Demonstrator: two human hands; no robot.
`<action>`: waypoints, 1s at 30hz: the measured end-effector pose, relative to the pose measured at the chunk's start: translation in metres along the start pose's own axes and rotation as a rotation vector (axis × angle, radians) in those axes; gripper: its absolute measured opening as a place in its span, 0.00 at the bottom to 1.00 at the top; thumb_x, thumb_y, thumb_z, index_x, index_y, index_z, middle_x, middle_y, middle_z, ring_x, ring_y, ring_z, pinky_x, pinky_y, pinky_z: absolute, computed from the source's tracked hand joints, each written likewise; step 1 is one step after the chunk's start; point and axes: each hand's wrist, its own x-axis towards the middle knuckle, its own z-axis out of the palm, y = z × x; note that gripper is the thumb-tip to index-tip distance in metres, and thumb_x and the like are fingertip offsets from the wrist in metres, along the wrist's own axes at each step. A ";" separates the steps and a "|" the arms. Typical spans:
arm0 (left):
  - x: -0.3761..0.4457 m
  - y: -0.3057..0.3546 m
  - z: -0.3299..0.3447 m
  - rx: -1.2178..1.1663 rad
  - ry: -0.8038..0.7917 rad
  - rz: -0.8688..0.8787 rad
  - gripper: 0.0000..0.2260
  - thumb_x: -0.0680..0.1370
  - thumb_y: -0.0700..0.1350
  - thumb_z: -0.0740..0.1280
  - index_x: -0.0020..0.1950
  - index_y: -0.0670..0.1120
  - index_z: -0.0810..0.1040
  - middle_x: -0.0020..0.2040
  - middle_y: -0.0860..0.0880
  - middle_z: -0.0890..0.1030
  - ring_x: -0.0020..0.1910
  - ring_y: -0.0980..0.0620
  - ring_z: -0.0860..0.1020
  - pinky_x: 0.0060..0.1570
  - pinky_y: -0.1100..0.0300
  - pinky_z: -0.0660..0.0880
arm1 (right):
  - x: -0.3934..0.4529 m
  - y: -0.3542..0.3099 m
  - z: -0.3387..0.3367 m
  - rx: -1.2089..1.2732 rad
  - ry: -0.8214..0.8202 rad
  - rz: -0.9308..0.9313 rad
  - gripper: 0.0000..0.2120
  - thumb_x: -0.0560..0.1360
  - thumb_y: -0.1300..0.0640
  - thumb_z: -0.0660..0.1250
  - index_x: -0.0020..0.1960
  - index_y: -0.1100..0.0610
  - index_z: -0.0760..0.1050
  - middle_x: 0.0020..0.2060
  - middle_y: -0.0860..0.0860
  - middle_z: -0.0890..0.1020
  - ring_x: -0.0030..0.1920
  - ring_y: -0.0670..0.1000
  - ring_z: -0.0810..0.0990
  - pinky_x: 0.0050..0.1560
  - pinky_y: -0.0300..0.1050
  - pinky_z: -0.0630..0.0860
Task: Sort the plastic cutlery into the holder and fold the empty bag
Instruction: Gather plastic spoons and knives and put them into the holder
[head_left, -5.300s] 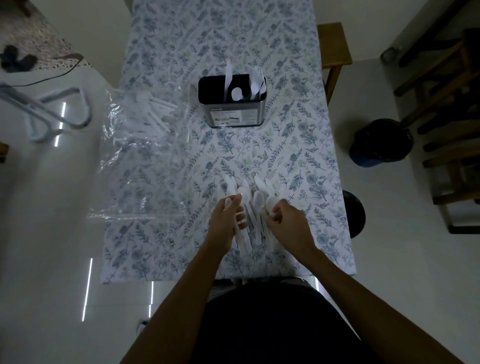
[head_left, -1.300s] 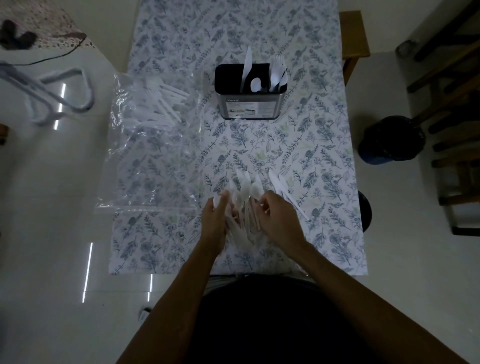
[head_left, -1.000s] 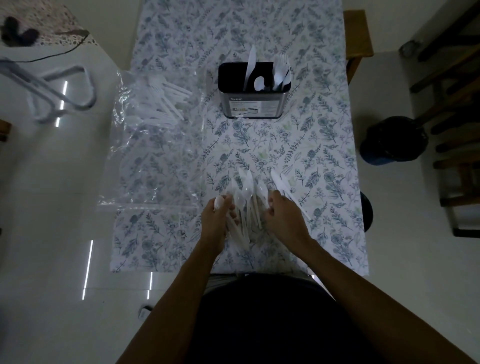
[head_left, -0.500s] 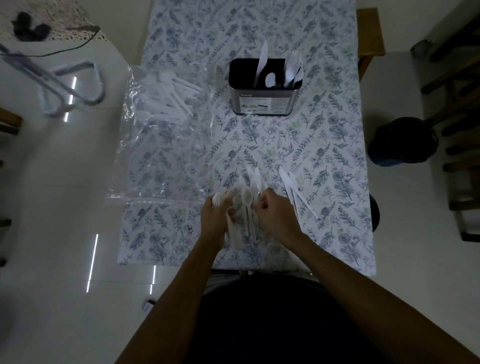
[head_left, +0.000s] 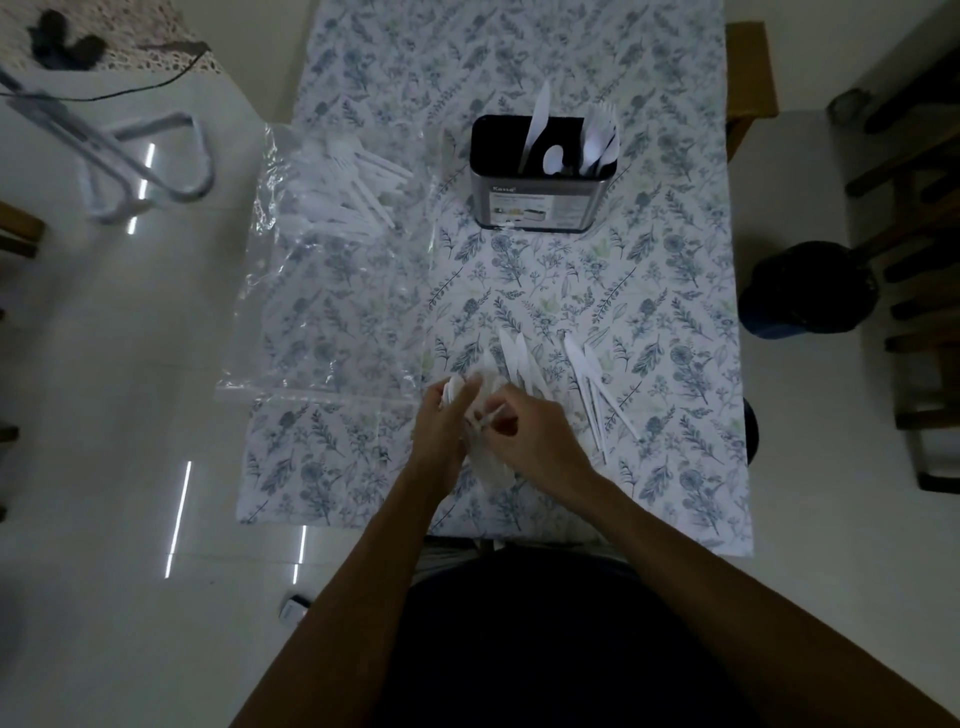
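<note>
Both forearms are extended over the table's near edge. A bunch of spoons (head_left: 480, 415) is gripped by the left hand (head_left: 441, 428); one handle is pinched by the right hand (head_left: 530, 436). The holder (head_left: 540, 200) stands well beyond.

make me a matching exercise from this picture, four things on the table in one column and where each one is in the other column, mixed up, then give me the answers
Things:
1. holder
2. plastic bag
3. knives
4. spoons

Places:
A. gripped in the left hand
B. lying loose, right of the right hand
C. far middle of the table, upright
D. left side, overhanging the table edge

Pairs: 1-C, 2-D, 3-B, 4-A
</note>
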 end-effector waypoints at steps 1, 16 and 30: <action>0.001 -0.002 0.002 0.020 0.020 -0.002 0.17 0.79 0.47 0.73 0.60 0.38 0.76 0.47 0.39 0.81 0.45 0.43 0.81 0.43 0.51 0.80 | -0.002 -0.002 0.003 0.013 -0.024 -0.030 0.07 0.76 0.55 0.72 0.53 0.54 0.79 0.42 0.46 0.85 0.40 0.41 0.84 0.42 0.36 0.82; -0.008 -0.003 -0.023 0.179 0.244 -0.017 0.28 0.68 0.54 0.82 0.61 0.40 0.79 0.50 0.36 0.84 0.45 0.40 0.84 0.49 0.40 0.84 | 0.009 0.017 0.010 -0.235 0.071 0.118 0.07 0.74 0.61 0.71 0.47 0.55 0.72 0.35 0.49 0.79 0.35 0.49 0.79 0.33 0.41 0.75; -0.013 0.045 0.065 0.203 -0.009 0.204 0.13 0.81 0.47 0.71 0.58 0.38 0.78 0.46 0.41 0.84 0.43 0.47 0.85 0.41 0.52 0.80 | -0.012 -0.017 -0.053 0.129 0.125 0.035 0.17 0.68 0.48 0.81 0.51 0.52 0.81 0.41 0.43 0.85 0.41 0.37 0.84 0.42 0.31 0.79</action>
